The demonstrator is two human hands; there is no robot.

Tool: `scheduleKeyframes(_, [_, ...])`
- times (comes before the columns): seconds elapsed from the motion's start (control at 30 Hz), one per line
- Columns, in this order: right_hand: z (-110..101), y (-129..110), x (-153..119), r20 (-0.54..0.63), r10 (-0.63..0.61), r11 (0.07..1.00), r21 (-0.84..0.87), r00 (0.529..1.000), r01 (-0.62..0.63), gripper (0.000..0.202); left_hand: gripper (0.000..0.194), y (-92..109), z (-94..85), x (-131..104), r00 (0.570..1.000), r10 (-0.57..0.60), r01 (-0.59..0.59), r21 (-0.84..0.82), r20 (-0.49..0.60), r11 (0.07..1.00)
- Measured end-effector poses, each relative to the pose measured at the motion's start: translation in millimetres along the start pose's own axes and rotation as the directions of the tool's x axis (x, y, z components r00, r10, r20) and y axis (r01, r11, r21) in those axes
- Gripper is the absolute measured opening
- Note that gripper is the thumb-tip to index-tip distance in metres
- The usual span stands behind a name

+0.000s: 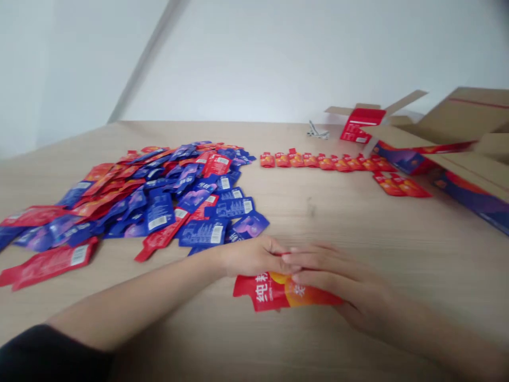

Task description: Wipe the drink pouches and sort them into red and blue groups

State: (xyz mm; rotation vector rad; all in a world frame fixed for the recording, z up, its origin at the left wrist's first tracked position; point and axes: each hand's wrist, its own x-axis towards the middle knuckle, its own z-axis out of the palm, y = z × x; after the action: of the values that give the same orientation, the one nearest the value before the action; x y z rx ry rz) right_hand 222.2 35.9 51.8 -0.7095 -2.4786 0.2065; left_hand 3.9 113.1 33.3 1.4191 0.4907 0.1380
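Apparently pinches, with the left hand [258, 255], the upper edge of a red pouch [274, 292]; lays the outstretched fingers of the right hand [353, 276] across its front, fingertips meeting at the left hand. Cannot tell, through blur, whether gripping or merely pressing on the right. Presents the pouch nearer than, and to the right of, a heap [159, 196] of mixed red and blue pouches, landmark for all that follows. Risks, by judgement, a slip or twist of the pouch, from a shallow hold near one edge under uneven finger pressure; risks creasing from the same cause.

Rests or hovers, with the left forearm [155, 294], along the near side of the heap, contact uncertain; could drag a loose blue pouch [251, 225] from its right fringe over the tabletop [338, 207] through too low a swing.

To the right of the heap, shows a row of red pouches [308, 159], closely set; farther right and nearer, two more red pouches [409, 185]. Could go askew there from a brush of the arm.

Farthest right of the heap, shows a small red box [360, 127] and an open carton [469, 116], flaps spread; could, if bumped, push neighbouring pouches out of line.
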Motion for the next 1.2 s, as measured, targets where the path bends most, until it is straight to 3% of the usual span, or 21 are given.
scheduleKeyframes(0.07, [-4,6,-15,-0.041,0.006,1.0,-0.001,0.999,-0.006,0.066,0.039,-3,4.1,19,0.998,-0.061,0.063,-0.062,0.023,0.996])
scheduleKeyframes(0.17, [-10,24,-37,-0.061,0.088,0.995,-0.033,0.994,-0.09,0.057,0.056,-12,6.5,33,0.96,-0.181,0.216,-0.158,0.212,0.964])
scheduleKeyframes(0.23, [-17,43,-50,-0.092,0.166,0.975,-0.132,0.982,-0.178,0.05,0.067,-22,5.6,35,0.93,-0.181,0.278,-0.289,0.321,0.916])
scheduleKeyframes(0.27, [-23,56,-55,-0.121,0.208,0.952,-0.201,0.971,-0.229,0.047,0.067,-28,4.7,35,0.931,-0.164,0.285,-0.368,0.326,0.885])
scheduleKeyframes(0.33, [-36,90,-65,-0.2,0.298,0.87,-0.344,0.933,-0.352,0.039,0.056,-39,2.6,32,0.958,-0.146,0.256,-0.503,0.247,0.826])
scheduleKeyframes(0.4, [-52,132,-74,-0.307,0.401,0.735,-0.454,0.863,-0.503,0.036,0.043,-49,0.8,30,0.974,-0.151,0.223,-0.575,0.17,0.787])
scheduleKeyframes(0.5, [-69,199,-89,-0.459,0.486,0.509,-0.544,0.744,-0.667,0.04,0.035,-55,-1.7,30,0.97,-0.167,0.242,-0.619,0.177,0.747])
scheduleKeyframes(0.6, [-72,254,-110,-0.431,0.545,0.407,-0.614,0.719,-0.676,0.048,0.036,-56,-4.0,33,0.956,-0.181,0.291,-0.65,0.232,0.702])
scheduleKeyframes(0.67, [-69,278,-123,-0.372,0.613,0.359,-0.655,0.697,-0.665,0.05,0.036,-56,-4.4,34,0.954,-0.19,0.298,-0.672,0.232,0.678])
scheduleKeyframes(0.8, [-64,298,-138,-0.344,0.686,0.276,-0.693,0.641,-0.667,0.05,0.031,-57,-2.6,32,0.955,-0.209,0.298,-0.672,0.212,0.678])
scheduleKeyframes(1.07, [-65,301,-140,-0.323,0.702,0.271,-0.703,0.635,-0.657,0.049,0.027,-57,-1.7,29,0.954,-0.211,0.3,-0.666,0.214,0.683])
scheduleKeyframes(1.2, [-62,301,-139,-0.303,0.667,0.334,-0.695,0.681,-0.636,0.046,0.026,-56,-2.2,32,0.968,-0.186,0.252,-0.66,0.17,0.708])
